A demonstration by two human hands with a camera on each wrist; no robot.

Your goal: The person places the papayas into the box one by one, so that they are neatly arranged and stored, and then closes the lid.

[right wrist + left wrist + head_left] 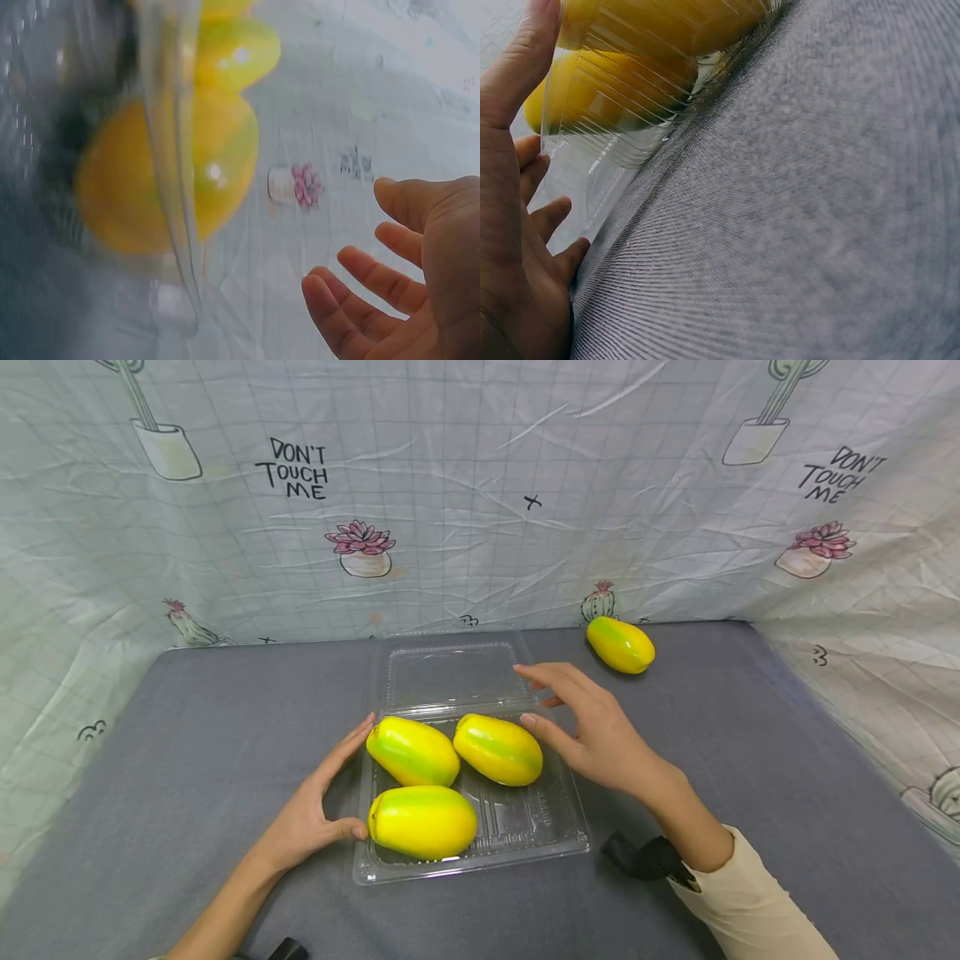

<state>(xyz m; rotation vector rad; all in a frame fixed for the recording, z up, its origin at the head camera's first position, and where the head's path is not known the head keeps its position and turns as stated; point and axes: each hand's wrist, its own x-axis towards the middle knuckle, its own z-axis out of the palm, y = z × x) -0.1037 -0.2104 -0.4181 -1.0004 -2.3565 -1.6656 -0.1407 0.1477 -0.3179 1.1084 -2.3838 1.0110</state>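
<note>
A clear plastic clamshell box (525, 827) lies opened on the table, its lid (453, 672) folded back. Three smooth, oval yellow-green fruits sit in it: one at the back left (412, 752), one at the back right (498, 750) and one at the front left (422, 822). My left hand (315, 818) is at the box's left wall, fingers spread, thumb right at the rim by the front fruit. My right hand (592, 727) hovers over the box's right side with nothing in it, fingertips close to the back right fruit. In the right wrist view its fingers (382, 281) are loosely bent.
A fourth yellow-green fruit (621, 645) lies at the back right of the grey cloth-covered table (750, 760). Behind it hangs a printed curtain (465, 485), which also runs along both sides. Black straps (645, 857) are near the wrists.
</note>
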